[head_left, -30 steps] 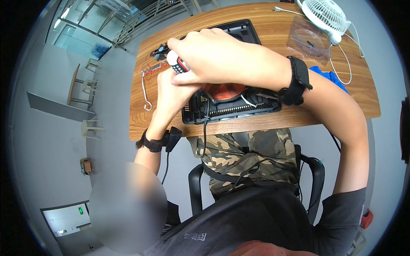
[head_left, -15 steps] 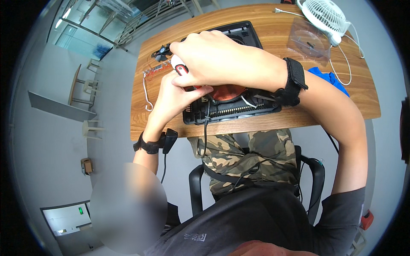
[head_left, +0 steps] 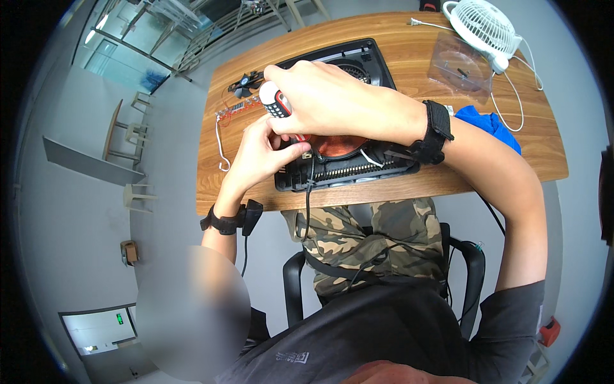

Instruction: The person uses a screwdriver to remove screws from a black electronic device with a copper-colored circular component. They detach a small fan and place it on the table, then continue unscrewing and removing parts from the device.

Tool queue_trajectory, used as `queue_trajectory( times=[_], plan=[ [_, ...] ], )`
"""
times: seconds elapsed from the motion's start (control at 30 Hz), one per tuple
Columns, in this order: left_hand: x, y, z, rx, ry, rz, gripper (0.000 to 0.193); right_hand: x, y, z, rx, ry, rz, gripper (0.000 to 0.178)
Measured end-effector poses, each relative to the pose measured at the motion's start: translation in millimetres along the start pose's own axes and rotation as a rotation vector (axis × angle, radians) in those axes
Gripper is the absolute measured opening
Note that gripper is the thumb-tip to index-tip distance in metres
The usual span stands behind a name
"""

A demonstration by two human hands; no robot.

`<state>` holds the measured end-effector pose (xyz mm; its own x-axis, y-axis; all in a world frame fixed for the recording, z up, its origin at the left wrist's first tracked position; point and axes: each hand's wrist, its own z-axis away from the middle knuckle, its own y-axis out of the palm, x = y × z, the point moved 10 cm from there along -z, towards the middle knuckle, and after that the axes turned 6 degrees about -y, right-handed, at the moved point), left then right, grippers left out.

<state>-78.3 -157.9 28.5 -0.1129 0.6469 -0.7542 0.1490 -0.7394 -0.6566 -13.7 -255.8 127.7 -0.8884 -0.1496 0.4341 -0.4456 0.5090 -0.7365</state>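
My right hand point(head_left: 320, 96) is closed round the handle of a screwdriver point(head_left: 272, 101), white, red and black, which stands tilted over an opened black appliance housing point(head_left: 377, 57). My left hand point(head_left: 259, 150) pinches round the screwdriver's lower end; its tip is hidden by my fingers. Inside the housing lies a round copper coil point(head_left: 336, 147), partly covered by my right forearm. A short white wire point(head_left: 371, 158) sticks out beside the coil. From the near edge a black power cord point(head_left: 308, 205) hangs down past my lap.
Left of the housing lie a small black fan point(head_left: 244, 85), a red circuit board point(head_left: 235, 110) and a white cable point(head_left: 222, 144). At the right are a clear plastic tray point(head_left: 460, 67) with small dark parts, a blue cloth point(head_left: 489, 125) and a white desk fan point(head_left: 486, 29).
My right hand has turned and shifted slightly, so more of the screwdriver's patterned handle shows. The left hand keeps its place at the lower end. The whole view has moved a little.
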Motion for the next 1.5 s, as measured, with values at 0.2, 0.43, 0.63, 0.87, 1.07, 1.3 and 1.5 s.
queue_trajectory(
  times=[0.2,0.43,0.63,0.87,1.07,1.3,1.5],
  plan=[
    [-18.7,15.8,7.0,0.063,-0.013,-0.238,0.032,0.8,-0.4,3.1,0.024,0.027,-0.023,0.044],
    [-32.7,31.9,5.5,0.144,0.022,-0.304,0.030,1.6,-6.8,7.6,-0.009,0.015,0.007,0.042],
    [-35.2,40.8,4.0,0.190,0.023,-0.269,0.026,9.0,-11.5,11.5,0.004,0.011,-0.048,0.041],
    [-34.3,43.7,3.6,0.171,0.104,-0.350,0.026,5.9,-7.8,12.1,0.060,0.032,-0.068,0.041],
    [-33.3,47.0,2.0,0.178,0.107,-0.436,0.028,10.6,-15.8,13.2,0.019,0.004,-0.143,0.040],
    [-44.8,45.1,1.9,0.181,0.100,-0.421,0.023,11.9,-35.9,6.1,-0.060,-0.003,-0.180,0.037],
    [-52.1,36.0,3.9,0.223,-0.017,-0.348,0.018,3.5,-44.4,3.5,-0.106,0.014,-0.176,0.043]
  ],
)
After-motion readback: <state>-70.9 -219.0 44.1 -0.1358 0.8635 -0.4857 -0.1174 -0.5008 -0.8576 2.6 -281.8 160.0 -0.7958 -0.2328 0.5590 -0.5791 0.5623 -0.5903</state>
